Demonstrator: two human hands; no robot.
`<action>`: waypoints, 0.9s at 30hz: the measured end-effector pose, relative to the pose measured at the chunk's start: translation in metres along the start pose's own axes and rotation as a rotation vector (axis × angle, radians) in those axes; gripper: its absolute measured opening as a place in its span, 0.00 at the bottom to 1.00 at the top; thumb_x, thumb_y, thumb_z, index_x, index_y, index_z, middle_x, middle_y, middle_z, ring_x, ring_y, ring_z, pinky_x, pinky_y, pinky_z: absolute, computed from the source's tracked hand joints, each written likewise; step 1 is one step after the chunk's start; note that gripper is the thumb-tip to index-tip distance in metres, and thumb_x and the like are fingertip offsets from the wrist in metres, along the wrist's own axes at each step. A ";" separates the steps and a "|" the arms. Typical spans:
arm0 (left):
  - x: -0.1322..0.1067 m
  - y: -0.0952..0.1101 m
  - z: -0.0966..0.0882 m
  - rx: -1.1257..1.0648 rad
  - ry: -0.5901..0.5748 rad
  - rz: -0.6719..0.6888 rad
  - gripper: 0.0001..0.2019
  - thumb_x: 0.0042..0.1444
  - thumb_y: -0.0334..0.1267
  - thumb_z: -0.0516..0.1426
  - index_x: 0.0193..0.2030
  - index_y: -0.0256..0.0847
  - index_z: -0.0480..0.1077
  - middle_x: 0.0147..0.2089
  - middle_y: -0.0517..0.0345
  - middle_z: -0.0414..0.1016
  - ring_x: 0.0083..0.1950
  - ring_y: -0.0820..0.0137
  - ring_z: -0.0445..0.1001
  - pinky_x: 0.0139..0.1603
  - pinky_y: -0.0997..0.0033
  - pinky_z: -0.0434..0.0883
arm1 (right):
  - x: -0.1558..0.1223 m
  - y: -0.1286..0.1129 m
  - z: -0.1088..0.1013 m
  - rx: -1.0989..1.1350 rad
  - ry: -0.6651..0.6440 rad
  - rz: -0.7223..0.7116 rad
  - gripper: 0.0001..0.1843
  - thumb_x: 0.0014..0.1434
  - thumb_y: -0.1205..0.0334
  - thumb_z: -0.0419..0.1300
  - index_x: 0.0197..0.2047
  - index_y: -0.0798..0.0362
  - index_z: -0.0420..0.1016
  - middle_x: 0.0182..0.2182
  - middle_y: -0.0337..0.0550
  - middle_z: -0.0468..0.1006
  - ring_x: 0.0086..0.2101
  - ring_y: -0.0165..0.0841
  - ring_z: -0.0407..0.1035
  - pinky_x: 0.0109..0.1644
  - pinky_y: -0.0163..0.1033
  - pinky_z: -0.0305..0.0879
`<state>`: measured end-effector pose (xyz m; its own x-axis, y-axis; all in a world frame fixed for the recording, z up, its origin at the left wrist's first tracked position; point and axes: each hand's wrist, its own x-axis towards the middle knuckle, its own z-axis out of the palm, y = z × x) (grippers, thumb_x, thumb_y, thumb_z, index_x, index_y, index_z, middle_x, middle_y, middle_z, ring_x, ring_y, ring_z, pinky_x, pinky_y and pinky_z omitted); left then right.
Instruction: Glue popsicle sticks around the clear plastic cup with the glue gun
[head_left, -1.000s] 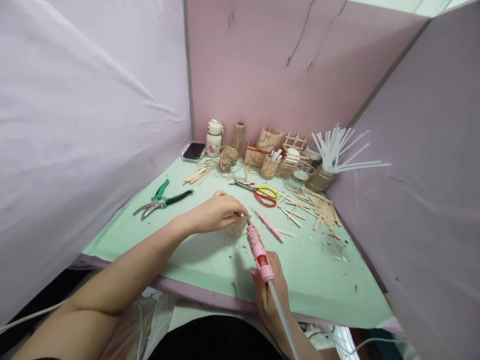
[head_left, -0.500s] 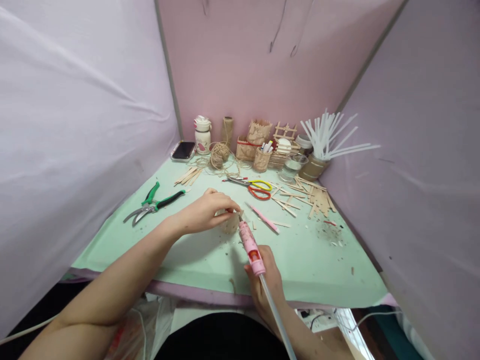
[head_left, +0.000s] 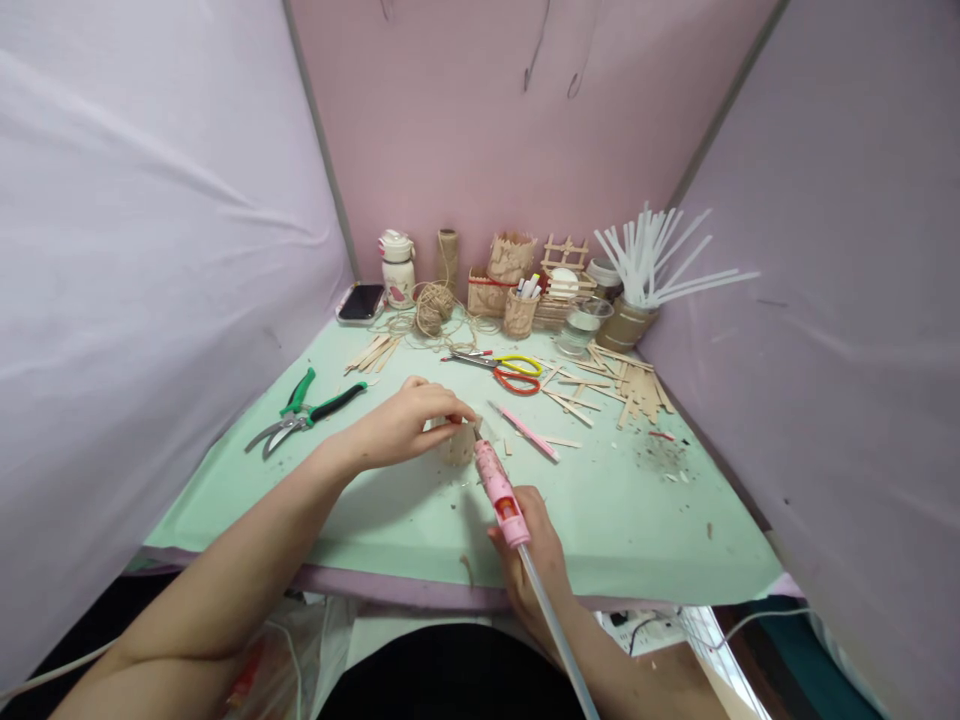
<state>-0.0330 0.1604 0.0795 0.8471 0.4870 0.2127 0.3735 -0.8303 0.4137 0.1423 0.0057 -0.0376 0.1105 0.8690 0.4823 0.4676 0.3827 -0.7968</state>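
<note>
My left hand (head_left: 409, 420) is closed over a small tan twine-wrapped cylinder (head_left: 455, 447) standing on the mint-green table mat (head_left: 600, 510), fingertips pinched at its top rim. My right hand (head_left: 534, 560) grips a pink glue gun (head_left: 497, 487) with a clear glue stick trailing from its back. The gun's nozzle points up-left and touches the cylinder's top edge beside my left fingertips.
Green-handled pliers (head_left: 304, 410) lie to the left. Red and yellow scissors (head_left: 506, 370) and a pink craft knife (head_left: 529, 433) lie behind the cylinder. Loose wooden sticks (head_left: 634, 390), a twine ball (head_left: 431, 305), a phone (head_left: 360, 301), jars and white straws (head_left: 652, 265) line the back. Purple partitions enclose the table.
The view has shifted, so everything sits slightly lower-left in frame. Both hands keep the same hold, with the glue gun's nozzle still at the cylinder's rim.
</note>
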 end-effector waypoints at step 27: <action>0.000 -0.002 0.000 0.004 0.001 0.020 0.10 0.66 0.36 0.52 0.50 0.43 0.72 0.45 0.56 0.79 0.46 0.69 0.74 0.53 0.65 0.57 | -0.004 0.005 -0.008 0.028 -0.005 0.057 0.10 0.68 0.57 0.49 0.48 0.50 0.67 0.39 0.45 0.72 0.39 0.37 0.70 0.41 0.40 0.69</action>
<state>-0.0340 0.1619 0.0787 0.8540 0.4705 0.2221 0.3576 -0.8409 0.4062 0.1511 0.0021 -0.0406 0.1313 0.8912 0.4342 0.4360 0.3415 -0.8326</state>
